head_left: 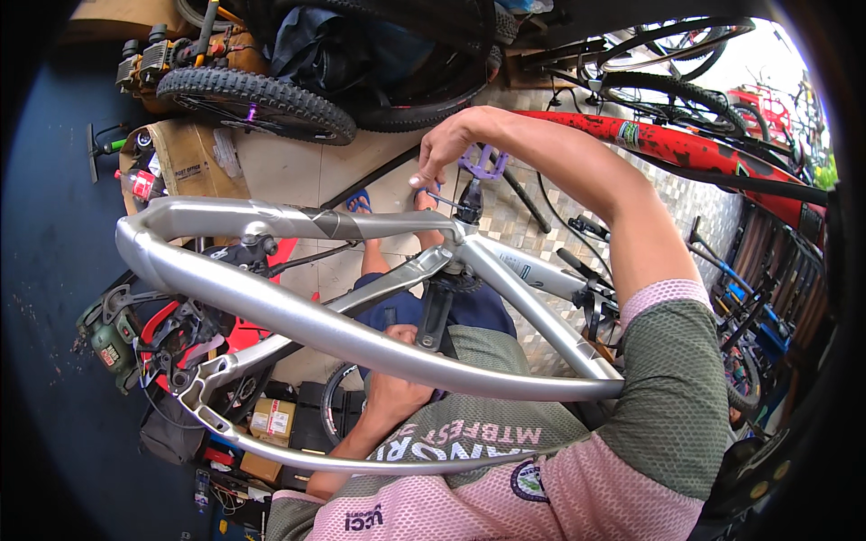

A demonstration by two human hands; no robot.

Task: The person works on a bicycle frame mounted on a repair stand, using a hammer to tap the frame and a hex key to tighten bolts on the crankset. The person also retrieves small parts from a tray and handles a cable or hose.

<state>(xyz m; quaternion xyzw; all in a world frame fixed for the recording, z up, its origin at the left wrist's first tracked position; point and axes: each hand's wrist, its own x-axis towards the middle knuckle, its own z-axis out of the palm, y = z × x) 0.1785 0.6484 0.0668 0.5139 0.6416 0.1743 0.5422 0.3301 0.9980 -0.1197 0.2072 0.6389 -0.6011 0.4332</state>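
Note:
A silver bicycle frame lies across the middle of the view, over my lap. My right hand reaches past its far side, fingers pinched on a thin metal rod that looks like a hex key. The rod meets a black crank arm carrying a purple pedal. Closer to my body, my left hand is closed beside the end of a second black crank arm. A bit of purple under it suggests a pedal in its grip; the frame tube hides part of that hand.
A knobby tyre and a cardboard box stand at the far left. A red bicycle frame crosses the far right, with several bicycles behind. A green canister and small boxes lie on the left.

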